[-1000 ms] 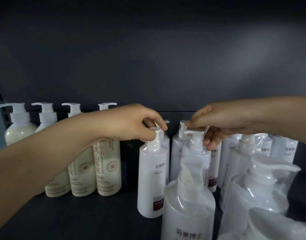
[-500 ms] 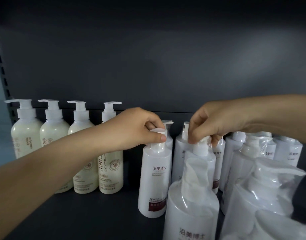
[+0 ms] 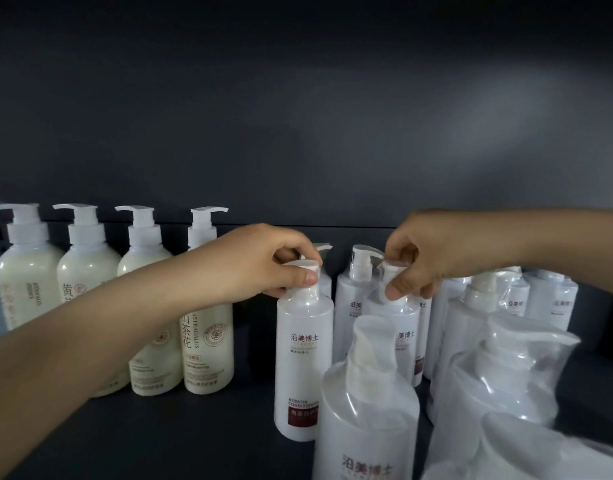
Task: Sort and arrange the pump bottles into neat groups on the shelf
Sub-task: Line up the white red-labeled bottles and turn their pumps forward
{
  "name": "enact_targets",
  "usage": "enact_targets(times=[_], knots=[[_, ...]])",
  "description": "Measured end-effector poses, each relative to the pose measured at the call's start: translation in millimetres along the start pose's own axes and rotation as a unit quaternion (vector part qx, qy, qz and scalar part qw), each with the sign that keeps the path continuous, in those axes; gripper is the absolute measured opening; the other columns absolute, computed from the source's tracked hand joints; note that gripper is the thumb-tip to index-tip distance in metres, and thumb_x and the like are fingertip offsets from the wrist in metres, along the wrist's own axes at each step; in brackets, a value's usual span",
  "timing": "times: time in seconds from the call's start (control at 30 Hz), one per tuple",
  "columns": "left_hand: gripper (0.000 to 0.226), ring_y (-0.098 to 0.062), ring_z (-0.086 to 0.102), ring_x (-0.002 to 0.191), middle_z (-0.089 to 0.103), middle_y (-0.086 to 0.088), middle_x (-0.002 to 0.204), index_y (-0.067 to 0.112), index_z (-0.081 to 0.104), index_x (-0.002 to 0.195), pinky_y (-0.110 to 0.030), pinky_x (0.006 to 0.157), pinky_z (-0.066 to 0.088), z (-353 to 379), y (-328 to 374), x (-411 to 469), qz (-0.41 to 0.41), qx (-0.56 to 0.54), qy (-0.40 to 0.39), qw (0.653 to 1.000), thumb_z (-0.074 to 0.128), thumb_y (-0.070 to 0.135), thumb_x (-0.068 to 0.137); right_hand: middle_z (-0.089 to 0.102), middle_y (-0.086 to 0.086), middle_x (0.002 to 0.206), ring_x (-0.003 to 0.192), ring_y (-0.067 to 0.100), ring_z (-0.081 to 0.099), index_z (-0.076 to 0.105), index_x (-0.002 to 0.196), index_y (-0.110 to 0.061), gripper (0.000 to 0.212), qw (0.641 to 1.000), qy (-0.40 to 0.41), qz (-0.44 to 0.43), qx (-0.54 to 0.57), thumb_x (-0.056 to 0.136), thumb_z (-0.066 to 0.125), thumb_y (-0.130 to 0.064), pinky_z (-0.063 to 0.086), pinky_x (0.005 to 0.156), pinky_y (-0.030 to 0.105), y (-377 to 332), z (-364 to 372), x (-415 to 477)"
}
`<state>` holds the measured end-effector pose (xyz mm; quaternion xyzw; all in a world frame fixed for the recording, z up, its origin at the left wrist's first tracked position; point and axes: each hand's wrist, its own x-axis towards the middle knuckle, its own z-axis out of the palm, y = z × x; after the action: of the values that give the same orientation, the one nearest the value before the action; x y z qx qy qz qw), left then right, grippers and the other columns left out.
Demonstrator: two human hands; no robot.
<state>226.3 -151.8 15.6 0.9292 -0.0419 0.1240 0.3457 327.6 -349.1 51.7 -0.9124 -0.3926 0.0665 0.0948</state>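
My left hand (image 3: pixel 267 265) pinches the pump head of a slim white conditioner bottle (image 3: pixel 303 358) standing at the shelf's middle. My right hand (image 3: pixel 414 268) grips the pump head of another slim white bottle (image 3: pixel 403 327) just to its right, partly hidden by a big wrapped bottle (image 3: pixel 367 417) in front. Several cream pump bottles (image 3: pixel 208 327) stand in a row at the left, my left forearm crossing in front of them.
More white bottles in clear plastic wrap (image 3: pixel 499 375) crowd the right and front right. Slim white bottles (image 3: pixel 350 306) line the back. The dark shelf floor (image 3: pixel 194 438) shows in front of the cream row. A dark back panel (image 3: pixel 298 133) closes the shelf.
My right hand closed down onto the pump of the second slim bottle. My left hand kept its hold on the first bottle's pump. The view shifted slightly.
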Motion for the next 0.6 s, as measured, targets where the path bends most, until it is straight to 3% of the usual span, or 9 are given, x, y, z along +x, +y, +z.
enact_targets(times=[0.1, 0.2, 0.33, 0.43, 0.6], knots=[[0.015, -0.013, 0.069, 0.073, 0.065, 0.008, 0.076, 0.023, 0.067, 0.096, -0.018, 0.073, 0.057, -0.5, 1.7, 0.5, 0.002, 0.009, 0.005, 1.000, 0.069, 0.019, 0.081, 0.065, -0.013, 0.054, 0.052, -0.001, 0.061, 0.064, 0.072, -0.020, 0.017, 0.999, 0.004, -0.034, 0.007, 0.072, 0.079, -0.027, 0.044, 0.052, 0.015, -2.9, -1.2, -2.7], [0.014, -0.009, 0.067, 0.066, 0.063, 0.008, 0.079, 0.025, 0.067, 0.094, -0.012, 0.065, 0.054, 2.3, 1.9, 1.6, 0.017, 0.028, 0.026, 0.999, 0.069, 0.019, 0.081, 0.066, -0.012, 0.058, 0.050, -0.002, 0.056, 0.070, 0.082, -0.023, 0.015, 0.998, 0.023, -0.056, 0.019, 0.071, 0.080, -0.027, 0.047, 0.053, 0.019, -5.3, -0.6, -2.9], [0.019, -0.004, 0.061, 0.071, 0.061, 0.005, 0.091, 0.022, 0.067, 0.102, -0.025, 0.079, 0.053, 9.7, -0.9, 7.8, 0.053, 0.104, 0.062, 0.991, 0.067, 0.024, 0.083, 0.066, -0.014, 0.054, 0.052, -0.001, 0.063, 0.069, 0.079, -0.019, 0.019, 0.998, 0.045, -0.037, 0.031, 0.070, 0.080, -0.031, 0.045, 0.053, 0.014, -6.0, 5.3, 3.4], [0.023, 0.005, 0.051, 0.075, 0.055, 0.011, 0.091, 0.022, 0.067, 0.106, -0.005, 0.073, 0.037, 15.4, -0.9, 12.0, 0.088, 0.152, 0.079, 0.981, 0.065, 0.027, 0.085, 0.066, -0.011, 0.055, 0.058, 0.004, 0.068, 0.066, 0.078, -0.016, 0.021, 0.996, 0.061, -0.020, 0.066, 0.071, 0.080, -0.030, 0.051, 0.056, 0.013, -4.1, 9.1, 4.9], [0.020, 0.005, 0.049, 0.077, 0.051, 0.015, 0.086, 0.021, 0.067, 0.105, -0.002, 0.070, 0.033, 17.7, -2.2, 12.1, 0.123, 0.179, 0.089, 0.972, 0.062, 0.027, 0.086, 0.064, -0.007, 0.065, 0.062, 0.012, 0.070, 0.065, 0.083, -0.011, 0.023, 0.990, 0.071, -0.009, 0.124, 0.072, 0.080, -0.024, 0.056, 0.067, 0.023, -4.1, 14.1, 2.6]])
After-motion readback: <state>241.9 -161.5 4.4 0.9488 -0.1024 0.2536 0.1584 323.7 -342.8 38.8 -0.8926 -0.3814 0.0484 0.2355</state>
